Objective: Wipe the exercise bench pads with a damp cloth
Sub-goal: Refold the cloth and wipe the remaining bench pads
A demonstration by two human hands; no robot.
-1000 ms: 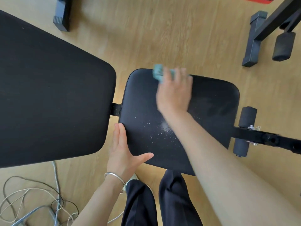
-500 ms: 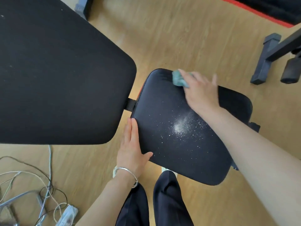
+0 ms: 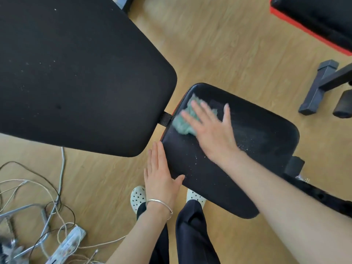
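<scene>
The black seat pad (image 3: 253, 149) lies at centre right, with white specks scattered over its surface. A teal cloth (image 3: 183, 121) sits on the pad's near-left part, and my right hand (image 3: 211, 128) presses it flat with spread, straight fingers. My left hand (image 3: 162, 172), a silver bangle on its wrist, rests flat against the seat pad's left edge with its thumb on the pad top. The large black back pad (image 3: 76, 73) fills the upper left and shows faint dust specks.
A tangle of cables and a power strip (image 3: 66, 242) lies on the wooden floor at lower left. Black frame feet and a foam roller (image 3: 342, 105) stand at right. A red-edged black mat (image 3: 312, 21) is at top right. My shoes and legs are below the seat.
My right hand has swept the cloth from the seat pad's far edge toward its left side, clearing much of the white powder. The view has shifted; my left hand stays on the pad's edge.
</scene>
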